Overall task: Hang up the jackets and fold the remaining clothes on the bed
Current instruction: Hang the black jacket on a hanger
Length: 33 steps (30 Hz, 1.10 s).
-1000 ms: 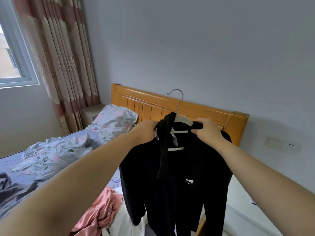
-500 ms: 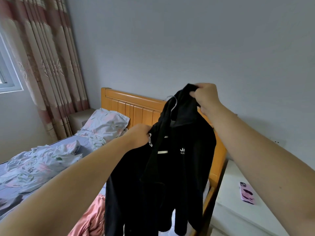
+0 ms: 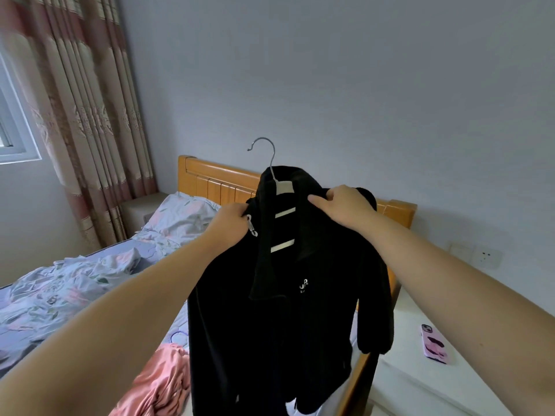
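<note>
Jacket (image 3: 270,325), black and zip-fronted, hangs on a white hanger (image 3: 283,187) held at arm's length, dead ahead of the person and in front of the wooden headboard (image 3: 210,178). Its long axis runs straight from twelve to six o'clock.

At nine o'clock of the jacket a striped curtain (image 3: 90,115) falls beside the bed (image 3: 114,250), which carries rumpled bedding. A pink garment (image 3: 162,382) lies unfolded at seven o'clock, just beside the jacket's hem.

The left hand (image 3: 231,223) pinches the jacket's shoulder edge by the zip pull. The right hand (image 3: 342,205) grips the opposite shoulder a touch higher, so both hands are clamped on cloth, well apart, with the collar between them.

The metal hook (image 3: 264,145) rises free at twelve o'clock, its opening turned toward nine. It stands nearer the left hand than the right.

At four o'clock a white nightstand (image 3: 420,385) carries a pink phone (image 3: 435,345).

The garment looks seated on the hanger, so carrying it off to be hung is likely next. That would call for one hand, probably the left, to let go of the shoulder and take the hook. No rail or wardrobe is in view.

Open room lies above, against the bare wall (image 3: 360,85). Below, the bed's wooden side rail sits close by the hem at five o'clock and could snag it.
</note>
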Tool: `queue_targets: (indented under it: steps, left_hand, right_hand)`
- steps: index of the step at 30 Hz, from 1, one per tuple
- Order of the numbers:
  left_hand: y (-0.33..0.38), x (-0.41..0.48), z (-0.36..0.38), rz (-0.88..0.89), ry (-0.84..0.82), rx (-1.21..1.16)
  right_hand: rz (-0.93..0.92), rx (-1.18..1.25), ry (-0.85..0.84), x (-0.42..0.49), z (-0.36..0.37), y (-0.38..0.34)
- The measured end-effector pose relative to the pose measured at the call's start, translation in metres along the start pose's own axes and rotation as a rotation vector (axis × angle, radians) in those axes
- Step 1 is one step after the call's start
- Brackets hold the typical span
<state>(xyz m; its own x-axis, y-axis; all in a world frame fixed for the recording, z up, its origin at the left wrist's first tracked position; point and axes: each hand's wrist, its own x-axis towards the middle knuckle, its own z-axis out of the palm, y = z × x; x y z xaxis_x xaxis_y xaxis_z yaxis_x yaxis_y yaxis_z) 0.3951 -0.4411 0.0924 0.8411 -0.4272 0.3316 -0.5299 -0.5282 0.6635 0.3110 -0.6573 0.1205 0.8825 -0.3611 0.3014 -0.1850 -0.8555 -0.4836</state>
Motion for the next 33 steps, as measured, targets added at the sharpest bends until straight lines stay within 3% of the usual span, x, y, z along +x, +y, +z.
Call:
queue_targets:
  steps: [4,6,10,14,18,23,26,30,31,32,33]
  left_hand:
    - [0.009,0.009,-0.013,0.019,-0.014,-0.019]
    - [0.013,0.012,-0.016,0.049,-0.04,0.008]
    - [0.019,0.015,-0.014,0.065,-0.126,-0.009]
    - [0.019,0.015,-0.01,-0.056,-0.187,-0.145]
    - [0.023,0.021,0.0,-0.033,0.007,-0.244]
    - [0.03,0.019,0.006,0.095,0.061,-0.002]
    - [0.029,0.022,0.001,-0.007,-0.005,-0.176]
    - [0.031,0.024,-0.013,-0.397,-0.059,-0.778]
    - [0.029,0.025,-0.018,-0.476,-0.034,-0.83]
    - [0.023,0.028,-0.022,-0.505,-0.03,-0.736]
    - [0.014,0.033,-0.022,-0.48,-0.051,-0.488]
  right_hand:
    - [-0.227,-0.161,0.372,-0.002,0.005,-0.002]
    - [-0.284,-0.112,0.331,0.001,0.004,-0.003]
    - [-0.132,0.082,0.065,0.007,0.001,-0.009]
    - [-0.051,0.017,0.204,0.006,0.006,-0.003]
    - [-0.02,-0.033,0.302,0.006,0.014,-0.004]
    - [-0.045,-0.024,0.348,0.002,0.016,-0.003]
    - [-0.081,0.005,0.335,-0.002,0.018,0.0]
    - [-0.112,0.068,0.336,-0.006,0.016,0.006]
    - [-0.111,0.083,0.342,-0.008,0.013,0.007]
    - [-0.114,0.093,0.349,-0.009,0.011,0.008]
    - [-0.118,0.093,0.354,-0.01,0.01,0.008]
